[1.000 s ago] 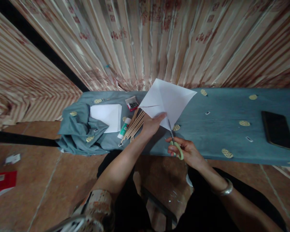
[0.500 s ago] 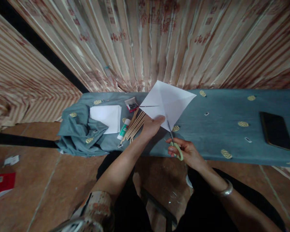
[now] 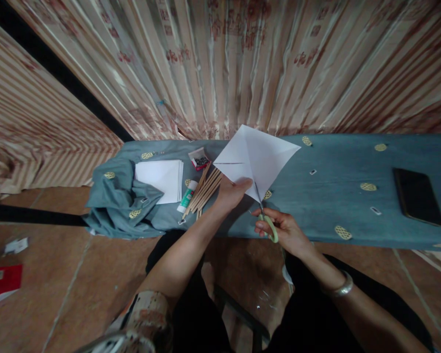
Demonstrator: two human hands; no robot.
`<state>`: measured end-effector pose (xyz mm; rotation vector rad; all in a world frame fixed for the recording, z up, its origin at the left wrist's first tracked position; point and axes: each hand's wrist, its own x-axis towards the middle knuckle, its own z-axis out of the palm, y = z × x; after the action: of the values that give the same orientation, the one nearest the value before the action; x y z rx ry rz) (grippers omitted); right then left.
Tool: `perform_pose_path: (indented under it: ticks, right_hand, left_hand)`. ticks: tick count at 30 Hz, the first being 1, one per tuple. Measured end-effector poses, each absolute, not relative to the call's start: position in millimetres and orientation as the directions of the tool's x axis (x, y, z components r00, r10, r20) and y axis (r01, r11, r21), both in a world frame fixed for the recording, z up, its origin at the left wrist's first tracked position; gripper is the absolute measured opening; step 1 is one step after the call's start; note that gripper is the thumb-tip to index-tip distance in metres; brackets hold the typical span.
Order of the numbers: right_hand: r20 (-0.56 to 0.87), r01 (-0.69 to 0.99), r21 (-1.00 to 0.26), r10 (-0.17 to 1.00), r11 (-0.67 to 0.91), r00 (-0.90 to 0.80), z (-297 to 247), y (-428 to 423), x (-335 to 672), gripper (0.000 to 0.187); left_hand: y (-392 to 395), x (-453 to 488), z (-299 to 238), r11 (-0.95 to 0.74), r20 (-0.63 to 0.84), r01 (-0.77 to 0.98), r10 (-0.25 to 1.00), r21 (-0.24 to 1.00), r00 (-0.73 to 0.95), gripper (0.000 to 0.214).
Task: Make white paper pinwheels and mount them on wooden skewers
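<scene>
Now, scissors at the corner of our held-up sheet.

From the head camera, our left hand point(image 3: 231, 191) pinches the lower edge of the white paper square point(image 3: 257, 157), holding it tilted above the blue-clothed table point(image 3: 334, 196). Our right hand point(image 3: 282, 230) is curled through the green scissors point(image 3: 266, 215), with the blades at the sheet's bottom corner, close to our left thumb. With only one edge gripped, the paper could flex and the cut wander or tear, and the tips could nick that thumb. Wooden sticks point(image 3: 205, 189) and a glue stick point(image 3: 188, 195) lie just left.
</scene>
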<state>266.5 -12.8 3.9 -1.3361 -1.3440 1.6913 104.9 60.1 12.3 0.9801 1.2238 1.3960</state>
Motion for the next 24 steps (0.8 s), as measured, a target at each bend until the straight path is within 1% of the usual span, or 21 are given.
perform_pose_path:
  ticks: [4, 8, 10, 15, 20, 24]
  right_hand:
    - [-0.332, 0.128, -0.943, 0.89, -0.307, -0.312, 4.3, -12.5, 266.9, 0.049]
    - [-0.317, 0.134, -0.948, 0.894, -0.289, -0.317, 2.5, -12.7, 266.8, 0.05]
    - [-0.314, 0.125, -0.949, 0.895, -0.288, -0.318, 1.1, -13.0, 266.5, 0.051]
    - [-0.323, 0.113, -0.946, 0.895, -0.303, -0.309, -0.8, -13.6, 265.5, 0.05]
    - [-0.322, 0.121, -0.947, 0.894, -0.299, -0.312, 2.8, -12.2, 266.6, 0.05]
    - [-0.33, 0.129, -0.944, 0.892, -0.305, -0.308, 4.9, -11.6, 267.6, 0.05]
  left_hand:
    - [59.0, 107.8, 11.4, 0.015, -0.049, -0.204, 0.986, 0.979, -0.162, 0.03]
    - [59.5, 107.7, 11.4, 0.027, -0.062, -0.236, 0.988, 0.971, -0.143, 0.024]
    - [59.6, 107.1, 11.6, 0.035, -0.071, -0.225, 0.986, 0.974, -0.152, 0.023]
    - [59.3, 106.0, 9.8, 0.043, -0.077, -0.202, 0.984, 0.978, -0.161, 0.03]
    - [57.8, 107.2, 5.4, 0.047, -0.073, -0.243, 0.993, 0.969, -0.098, 0.024]
    - [56.6, 108.1, 5.3, 0.046, -0.066, -0.257, 0.995, 0.965, -0.07, 0.027]
